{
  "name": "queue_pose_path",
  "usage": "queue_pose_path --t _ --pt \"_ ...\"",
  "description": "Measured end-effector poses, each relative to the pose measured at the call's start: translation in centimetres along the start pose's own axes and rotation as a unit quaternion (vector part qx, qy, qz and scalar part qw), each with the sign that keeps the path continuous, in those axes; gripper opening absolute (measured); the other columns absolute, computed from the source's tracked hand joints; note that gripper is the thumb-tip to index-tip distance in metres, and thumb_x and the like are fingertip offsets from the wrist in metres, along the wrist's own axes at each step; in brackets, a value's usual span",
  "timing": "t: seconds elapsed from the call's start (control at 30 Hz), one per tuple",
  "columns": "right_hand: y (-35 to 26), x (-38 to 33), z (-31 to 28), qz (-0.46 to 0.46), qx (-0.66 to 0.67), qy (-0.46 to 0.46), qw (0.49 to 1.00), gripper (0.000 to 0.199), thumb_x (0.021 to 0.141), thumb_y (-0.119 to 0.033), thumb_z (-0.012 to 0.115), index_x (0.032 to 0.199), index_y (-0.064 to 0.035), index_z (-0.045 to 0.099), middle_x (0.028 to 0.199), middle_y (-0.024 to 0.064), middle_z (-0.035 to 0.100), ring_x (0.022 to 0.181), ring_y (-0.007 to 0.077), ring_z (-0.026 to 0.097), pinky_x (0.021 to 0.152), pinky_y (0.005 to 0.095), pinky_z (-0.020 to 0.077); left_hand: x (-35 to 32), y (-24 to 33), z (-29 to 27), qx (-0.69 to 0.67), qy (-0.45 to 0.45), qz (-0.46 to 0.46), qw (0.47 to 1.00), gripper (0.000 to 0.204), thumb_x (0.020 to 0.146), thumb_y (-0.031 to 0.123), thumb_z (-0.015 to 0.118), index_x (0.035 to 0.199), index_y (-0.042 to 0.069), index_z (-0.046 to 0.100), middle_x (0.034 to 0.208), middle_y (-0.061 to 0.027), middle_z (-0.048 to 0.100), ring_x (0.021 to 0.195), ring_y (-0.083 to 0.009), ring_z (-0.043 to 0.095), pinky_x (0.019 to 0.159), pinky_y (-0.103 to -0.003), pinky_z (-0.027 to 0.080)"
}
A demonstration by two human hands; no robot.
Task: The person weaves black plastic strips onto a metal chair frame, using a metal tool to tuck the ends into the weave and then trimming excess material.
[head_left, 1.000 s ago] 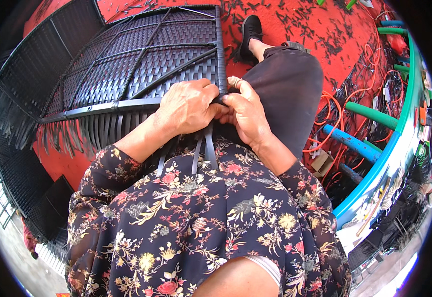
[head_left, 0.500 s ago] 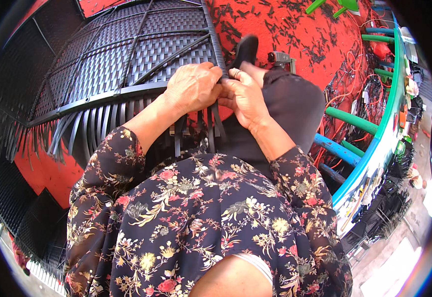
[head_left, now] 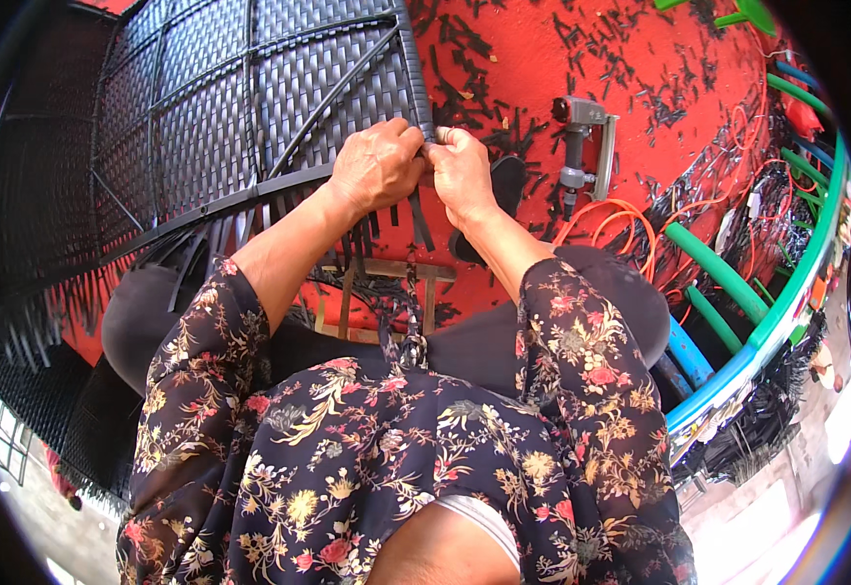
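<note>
A black woven wicker panel [head_left: 318,93] on a wrapped frame stands in front of me, with loose flat strips [head_left: 190,261] hanging from its lower edge. My left hand [head_left: 375,168] is closed at the panel's near right corner, fingers curled over the frame. Against it, my right hand [head_left: 463,177] pinches at the same corner, thumb and fingers together. A black strip seems to be between the fingers, but they mostly hide it. A few strip ends dangle below my hands.
Right of my hands, a grey air stapler [head_left: 580,146] lies on the red floor [head_left: 518,73] among black scraps. Its orange hose [head_left: 630,210] curls beside a green and blue tubular frame [head_left: 728,273]. A low wooden stool [head_left: 401,267] is between my knees.
My view has shifted, and my right leg has moved outward to the right, uncovering the stool and more of the stapler. Both hands stay at the panel's corner.
</note>
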State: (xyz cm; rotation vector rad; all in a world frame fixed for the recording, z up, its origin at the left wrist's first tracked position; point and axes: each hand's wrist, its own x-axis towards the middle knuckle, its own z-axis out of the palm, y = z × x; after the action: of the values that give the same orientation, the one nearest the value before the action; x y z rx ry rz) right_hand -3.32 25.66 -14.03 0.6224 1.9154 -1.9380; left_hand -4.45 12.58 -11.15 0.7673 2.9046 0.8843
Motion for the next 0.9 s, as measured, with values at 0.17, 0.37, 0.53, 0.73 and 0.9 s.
queue_pose_path --t 0.17,0.37,0.53,0.73,0.9 --pt "2.4 -2.1 0.4 -0.005 -0.036 -0.006 0.999 0.027 0.079 -0.004 0.057 0.105 0.0051 0.054 0.088 0.0158 0.065 0.078 0.019 0.063 0.071 0.0299 0.0473 -2.4 0.1 1.2 0.008 -0.008 -0.018 1.0 0.013 0.069 0.014 0.06 0.069 0.005 0.051 0.069 -0.0117 0.051 0.064 -0.0306 0.057 0.054 -0.041 0.049" --pt "4.4 -2.0 0.8 0.011 -0.053 -0.012 0.998 0.025 0.08 0.0 0.054 0.105 0.0056 0.053 0.089 0.015 0.065 0.079 0.016 0.062 0.071 0.0278 0.0472 -3.5 -0.8 2.6 -0.017 -0.036 -0.063 0.997 0.019 0.065 0.011 0.063 0.07 0.005 0.045 0.069 -0.011 0.046 0.065 -0.0306 0.054 0.053 -0.04 0.047" --pt "4.1 -1.2 0.9 0.052 0.081 -0.032 0.995 0.027 0.079 0.002 0.055 0.106 0.0067 0.053 0.088 0.0096 0.063 0.074 0.0112 0.059 0.067 0.0247 0.0474 -3.2 -1.6 3.2 -0.021 -0.034 -0.075 0.996 0.022 0.063 0.013 0.066 0.07 0.006 0.046 0.068 -0.0101 0.047 0.064 -0.0294 0.054 0.051 -0.039 0.047" --pt "2.6 -0.3 0.4 0.144 0.216 -0.06 0.964 0.016 0.083 -0.005 0.053 0.096 0.0034 0.057 0.079 0.0028 0.058 0.065 0.0081 0.054 0.056 0.0238 0.0504 -2.7 -1.6 2.8 -0.015 -0.028 -0.076 0.997 0.029 0.065 0.022 0.071 0.07 0.006 0.047 0.067 -0.0094 0.047 0.061 -0.0293 0.054 0.05 -0.038 0.046" --pt "2.0 1.2 -0.3 0.171 0.221 -0.105 0.954 0.01 0.081 -0.01 0.058 0.085 -0.0011 0.057 0.075 0.0022 0.056 0.062 0.0105 0.056 0.052 0.0274 0.053 -2.3 -2.0 2.9 0.002 -0.02 -0.079 0.997 0.03 0.067 0.024 0.071 0.071 0.006 0.048 0.067 -0.0096 0.047 0.061 -0.0297 0.055 0.05 -0.039 0.045"
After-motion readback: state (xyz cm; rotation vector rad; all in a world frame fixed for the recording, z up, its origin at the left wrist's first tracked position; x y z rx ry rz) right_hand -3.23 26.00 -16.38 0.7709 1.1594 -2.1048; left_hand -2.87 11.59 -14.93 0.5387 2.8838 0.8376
